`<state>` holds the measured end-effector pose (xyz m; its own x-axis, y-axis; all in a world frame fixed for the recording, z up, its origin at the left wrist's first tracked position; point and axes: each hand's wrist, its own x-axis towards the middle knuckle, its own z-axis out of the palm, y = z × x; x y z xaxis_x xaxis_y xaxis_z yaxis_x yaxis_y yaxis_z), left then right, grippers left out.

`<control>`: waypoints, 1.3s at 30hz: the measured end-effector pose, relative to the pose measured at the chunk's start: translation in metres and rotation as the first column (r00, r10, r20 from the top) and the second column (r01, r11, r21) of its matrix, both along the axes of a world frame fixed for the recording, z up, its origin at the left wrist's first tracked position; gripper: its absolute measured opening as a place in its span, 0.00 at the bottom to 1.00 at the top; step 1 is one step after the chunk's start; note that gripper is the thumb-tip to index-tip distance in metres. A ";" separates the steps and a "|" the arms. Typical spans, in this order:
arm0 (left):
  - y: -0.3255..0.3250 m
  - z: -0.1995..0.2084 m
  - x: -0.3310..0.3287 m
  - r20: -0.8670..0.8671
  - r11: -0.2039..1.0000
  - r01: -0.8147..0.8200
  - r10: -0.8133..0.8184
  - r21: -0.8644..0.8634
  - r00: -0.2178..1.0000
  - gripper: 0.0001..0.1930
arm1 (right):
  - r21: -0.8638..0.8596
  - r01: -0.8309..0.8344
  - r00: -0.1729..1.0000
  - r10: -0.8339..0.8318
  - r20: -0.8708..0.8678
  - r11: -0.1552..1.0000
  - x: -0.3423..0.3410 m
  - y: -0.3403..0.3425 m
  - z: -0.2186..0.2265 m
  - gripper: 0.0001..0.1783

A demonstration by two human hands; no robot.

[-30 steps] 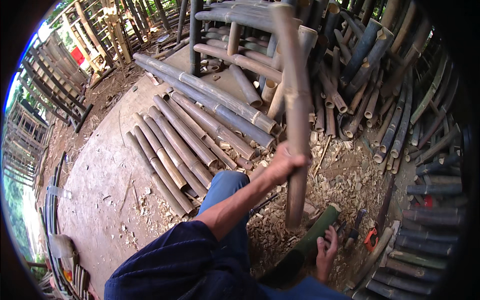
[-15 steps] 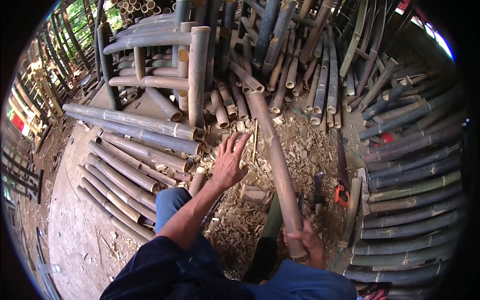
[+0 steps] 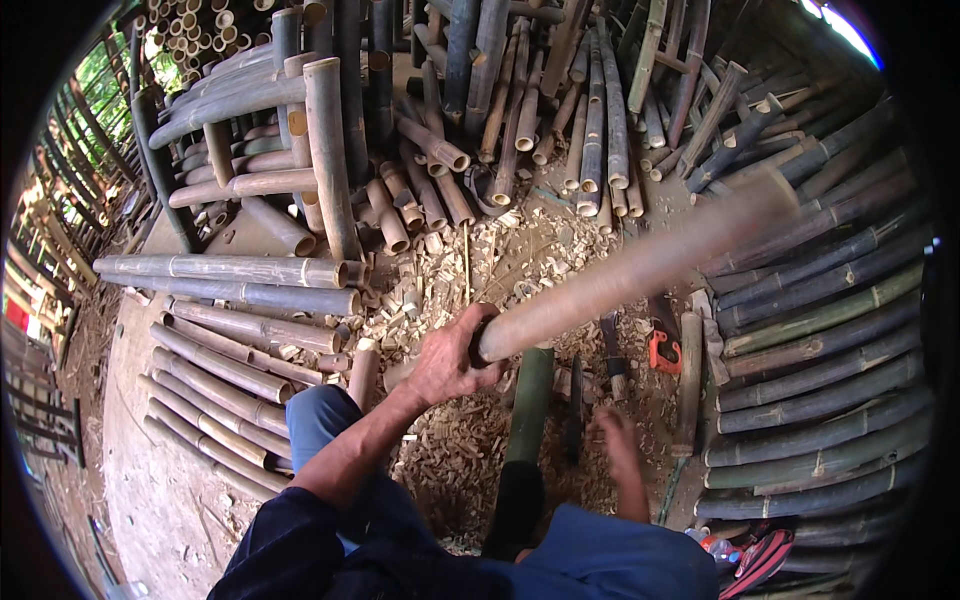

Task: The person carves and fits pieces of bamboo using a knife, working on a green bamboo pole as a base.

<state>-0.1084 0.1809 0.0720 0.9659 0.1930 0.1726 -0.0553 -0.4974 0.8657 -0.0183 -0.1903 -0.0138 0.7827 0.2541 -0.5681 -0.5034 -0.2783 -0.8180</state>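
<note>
My left hand (image 3: 455, 358) is closed around the near end of a brown bamboo pole (image 3: 630, 265). Smeared by motion, the pole slants up to the right, its far end over the dark poles there. My right hand (image 3: 617, 445) is off the pole, low on the right, and too blurred to read its fingers. It is nearest to a dark-bladed knife (image 3: 575, 410) lying left of it. Between my legs a green bamboo length (image 3: 528, 405) slopes down to a black-covered lower part (image 3: 517, 500).
Wood chips (image 3: 450, 440) cover the ground. Right of the knife lie a second bladed tool (image 3: 613, 355) and a saw with an orange handle (image 3: 655, 352). Bamboo poles (image 3: 820, 395) line the right side; cut lengths (image 3: 225, 365) lie left. A bamboo frame (image 3: 335, 150) stands behind.
The pole has swung from steep to slanting rightward. My left hand, formerly empty and spread, has taken hold of its near end. My right hand has let go of it.
</note>
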 end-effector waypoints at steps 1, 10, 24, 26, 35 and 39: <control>-0.005 -0.009 0.005 -0.044 0.996 -0.045 0.042 -0.071 0.998 0.39 | -0.188 -0.078 0.973 0.116 0.200 0.979 -0.002 0.004 -0.022 0.21; 0.007 -0.043 0.002 -0.220 0.804 -0.228 0.124 -0.549 0.968 0.43 | -0.584 -0.154 0.772 0.466 0.432 0.797 -0.007 0.015 -0.084 0.18; 0.028 -0.044 0.018 -0.324 0.329 -0.339 0.100 -0.882 0.941 0.40 | -0.613 -0.167 0.737 0.511 0.442 0.772 -0.008 0.003 -0.108 0.12; 0.029 -0.050 0.017 -0.246 0.214 -0.239 -0.004 -0.947 0.969 0.33 | -0.565 -0.134 0.782 0.436 0.444 0.814 -0.009 0.001 -0.113 0.12; 0.029 -0.033 0.013 -0.104 0.085 -0.091 -0.165 -0.992 0.981 0.34 | -0.650 -0.065 0.789 0.438 0.431 0.757 -0.011 0.006 -0.118 0.12; 0.035 -0.045 0.012 -0.067 0.039 -0.061 -0.172 -0.997 0.983 0.32 | -0.610 -0.085 0.765 0.444 0.467 0.788 -0.011 0.003 -0.123 0.14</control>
<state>-0.0966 0.2156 0.0266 0.9676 0.0112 -0.2521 0.1267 0.8425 0.5236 -0.0295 -0.1870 -0.1367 0.9398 0.3051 -0.1538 0.1605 -0.7917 -0.5895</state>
